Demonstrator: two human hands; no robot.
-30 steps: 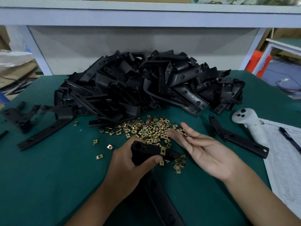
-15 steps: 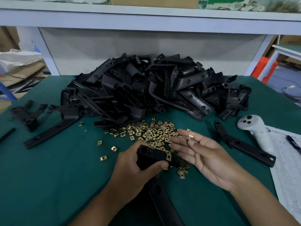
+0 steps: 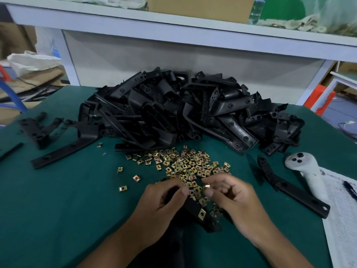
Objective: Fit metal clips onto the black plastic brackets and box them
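My left hand (image 3: 164, 206) grips a black plastic bracket (image 3: 195, 207) low over the green table, its fingers curled round the upper end. One brass clip (image 3: 202, 213) sits fitted on the bracket's arm. My right hand (image 3: 229, 198) pinches a single metal clip (image 3: 207, 186) between thumb and forefinger, just right of the bracket's top. A loose heap of brass clips (image 3: 185, 163) lies just beyond both hands. Behind it rises a big pile of black brackets (image 3: 183, 113).
A single bracket (image 3: 289, 185) lies to the right beside a white controller (image 3: 309, 173) and a printed sheet with a pen (image 3: 345, 206). More brackets (image 3: 63, 149) lie at the left. Stray clips (image 3: 136, 178) dot the green table (image 3: 58, 209). A cardboard box (image 3: 201, 6) stands on the shelf above.
My right hand has closed from an open palm into a pinch on one clip and moved toward the bracket. My left hand has turned the bracket, and the view has shifted down.
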